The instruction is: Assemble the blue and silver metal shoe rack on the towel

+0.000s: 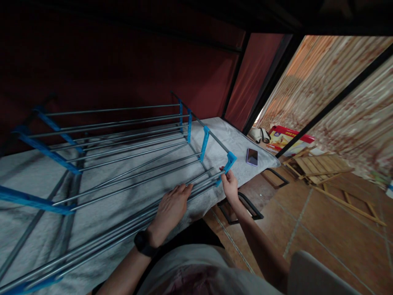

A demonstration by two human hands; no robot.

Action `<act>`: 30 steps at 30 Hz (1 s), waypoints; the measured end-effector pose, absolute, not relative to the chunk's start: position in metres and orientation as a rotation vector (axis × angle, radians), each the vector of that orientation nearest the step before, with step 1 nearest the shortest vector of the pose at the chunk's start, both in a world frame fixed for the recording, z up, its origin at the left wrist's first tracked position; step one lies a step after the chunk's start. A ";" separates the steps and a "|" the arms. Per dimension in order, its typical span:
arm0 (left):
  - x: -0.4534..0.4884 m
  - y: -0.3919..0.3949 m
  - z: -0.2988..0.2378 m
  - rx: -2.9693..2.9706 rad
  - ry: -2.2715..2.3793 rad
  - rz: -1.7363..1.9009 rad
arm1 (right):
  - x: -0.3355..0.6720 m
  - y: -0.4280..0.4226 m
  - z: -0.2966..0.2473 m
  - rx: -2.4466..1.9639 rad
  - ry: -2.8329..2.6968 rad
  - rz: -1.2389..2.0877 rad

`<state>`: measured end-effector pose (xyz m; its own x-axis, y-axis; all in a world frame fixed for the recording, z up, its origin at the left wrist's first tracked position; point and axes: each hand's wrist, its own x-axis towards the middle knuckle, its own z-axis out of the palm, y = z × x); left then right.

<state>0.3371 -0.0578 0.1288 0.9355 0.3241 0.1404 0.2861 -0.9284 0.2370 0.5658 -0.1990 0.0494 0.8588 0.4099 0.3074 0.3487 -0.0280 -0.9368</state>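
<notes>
Head view: along the rack's (pixel 204 144) near side, the left hand (pixel 174 208) rests flat and open over rods (pixel 123 228), seemingly steadying them; the right hand (pixel 230 186) pinches its blue corner bracket (pixel 229 163), probably for control.

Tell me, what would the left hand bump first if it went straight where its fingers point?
The left hand would probably meet a thin metal bar just past its fingers first. Its height above that bar is hard to judge, so it might slide over instead.

The rods (pixel 101 240) are smooth, glossy metal; the brackets (pixel 35 200) plastic; the sheet (pixel 229 133) matt, fuzzy cloth.
</notes>
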 end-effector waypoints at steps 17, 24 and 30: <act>0.318 -0.076 0.148 2.960 0.409 0.549 | 0.564 -0.207 0.045 -1.623 -0.553 0.108; 0.191 -0.084 0.119 2.658 0.827 1.102 | 0.558 -0.210 0.053 -1.683 -0.541 0.139; 0.062 -0.057 0.099 1.439 1.715 1.739 | 0.553 -0.217 0.051 -1.717 -0.542 0.141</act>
